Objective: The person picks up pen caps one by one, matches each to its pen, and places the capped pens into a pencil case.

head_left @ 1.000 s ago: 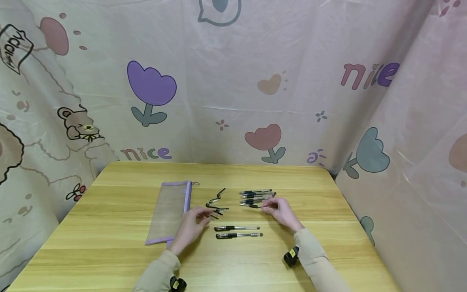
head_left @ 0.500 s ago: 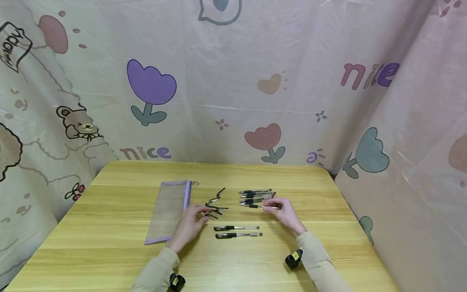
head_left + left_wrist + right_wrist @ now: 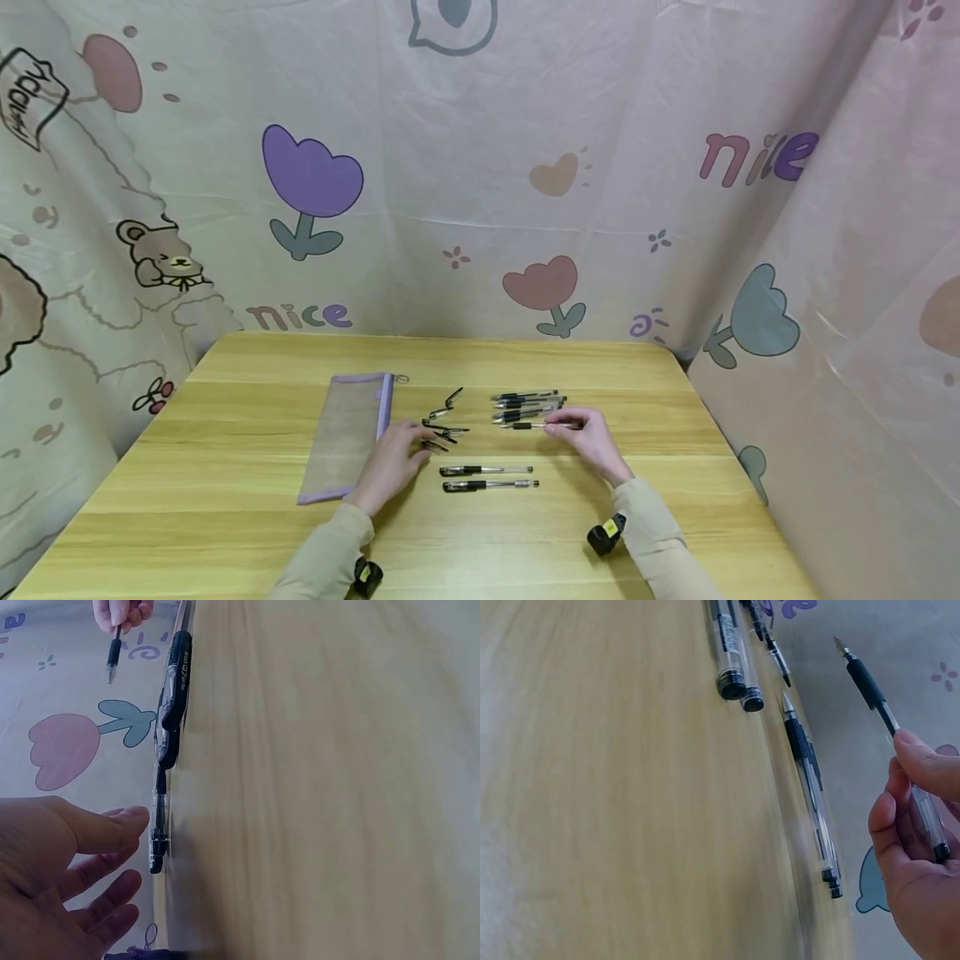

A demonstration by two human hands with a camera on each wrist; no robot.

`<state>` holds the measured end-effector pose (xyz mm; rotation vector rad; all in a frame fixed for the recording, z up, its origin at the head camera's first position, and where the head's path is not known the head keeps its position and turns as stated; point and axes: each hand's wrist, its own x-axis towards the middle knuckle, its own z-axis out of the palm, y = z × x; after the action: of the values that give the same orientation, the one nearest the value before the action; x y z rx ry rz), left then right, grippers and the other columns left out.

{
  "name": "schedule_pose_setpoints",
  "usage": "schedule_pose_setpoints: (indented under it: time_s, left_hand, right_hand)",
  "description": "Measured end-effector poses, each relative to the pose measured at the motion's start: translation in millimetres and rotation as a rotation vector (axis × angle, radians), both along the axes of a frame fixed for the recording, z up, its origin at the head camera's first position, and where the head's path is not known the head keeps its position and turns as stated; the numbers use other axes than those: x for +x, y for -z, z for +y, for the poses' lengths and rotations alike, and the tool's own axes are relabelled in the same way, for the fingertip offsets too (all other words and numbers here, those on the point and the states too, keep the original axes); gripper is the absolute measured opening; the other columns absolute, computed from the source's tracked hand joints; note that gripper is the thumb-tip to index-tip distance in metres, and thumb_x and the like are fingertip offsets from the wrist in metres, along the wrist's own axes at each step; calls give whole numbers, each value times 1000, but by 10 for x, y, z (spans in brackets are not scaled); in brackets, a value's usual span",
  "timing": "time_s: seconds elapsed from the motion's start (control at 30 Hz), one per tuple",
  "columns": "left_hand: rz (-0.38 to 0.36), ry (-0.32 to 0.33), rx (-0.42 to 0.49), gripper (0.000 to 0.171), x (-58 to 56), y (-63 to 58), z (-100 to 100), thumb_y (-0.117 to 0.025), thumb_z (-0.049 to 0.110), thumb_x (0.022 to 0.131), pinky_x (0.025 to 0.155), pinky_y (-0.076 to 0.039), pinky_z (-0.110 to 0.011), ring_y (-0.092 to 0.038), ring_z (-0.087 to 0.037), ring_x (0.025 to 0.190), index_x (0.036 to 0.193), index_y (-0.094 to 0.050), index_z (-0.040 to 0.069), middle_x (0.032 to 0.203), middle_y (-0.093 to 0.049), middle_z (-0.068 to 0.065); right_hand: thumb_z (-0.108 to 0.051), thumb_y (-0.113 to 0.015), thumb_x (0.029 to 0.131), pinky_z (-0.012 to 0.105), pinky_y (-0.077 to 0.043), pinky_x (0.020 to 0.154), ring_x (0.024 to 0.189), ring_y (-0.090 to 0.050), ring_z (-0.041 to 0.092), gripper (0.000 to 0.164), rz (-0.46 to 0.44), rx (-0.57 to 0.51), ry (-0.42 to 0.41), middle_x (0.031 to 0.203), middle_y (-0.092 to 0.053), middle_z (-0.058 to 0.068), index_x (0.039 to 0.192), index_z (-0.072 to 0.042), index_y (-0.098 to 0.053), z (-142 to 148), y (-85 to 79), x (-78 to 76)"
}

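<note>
My right hand [image 3: 587,435] pinches an uncapped gel pen [image 3: 868,684] between thumb and fingers. The pen has a black grip, its tip points left, and it is raised off the table in the right wrist view. Just beyond lies a group of several uncapped pens [image 3: 525,404], side by side. My left hand [image 3: 392,467] is by a loose cluster of black-and-clear pen caps [image 3: 447,432], fingers relaxed and apart. In the left wrist view its thumb tip is right beside one cap [image 3: 158,832]. Two capped pens [image 3: 491,484] lie parallel between the hands, nearer the front.
A see-through zip pouch [image 3: 347,433] with purple edging lies flat at the left, partly behind my left hand. The wooden table [image 3: 480,550] meets a printed curtain [image 3: 450,167] at the back and sides.
My right hand has drawn its pen slightly right and nearer, away from the pen group. The left hand has shifted slightly and its fingers stay by the caps.
</note>
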<state>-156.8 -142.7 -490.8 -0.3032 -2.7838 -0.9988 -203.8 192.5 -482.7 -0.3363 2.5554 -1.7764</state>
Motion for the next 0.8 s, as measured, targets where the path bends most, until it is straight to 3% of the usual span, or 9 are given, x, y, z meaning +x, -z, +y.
schedule_pose_setpoints:
  time_s: [0.17, 0.8]
  left_hand:
    - [24, 10, -45, 24, -27, 15, 17, -80, 4, 80, 98, -51, -52, -64, -29, 107, 102, -76, 12, 109, -72, -6]
    - [77, 24, -91, 20, -59, 39, 29, -81, 1, 78, 89, -54, -44, -63, -23, 96, 95, -78, 11, 96, -72, -2]
  right_hand:
    - [-4, -76, 86, 18, -56, 77, 83, -67, 1, 24, -16, -39, 40, 109, -72, 26, 107, 7, -72, 1, -1, -5]
    - [-1, -74, 87, 16, -55, 79, 85, -66, 0, 27, -33, -120, 5, 115, -67, 34, 109, 14, -68, 2, -1, -8]
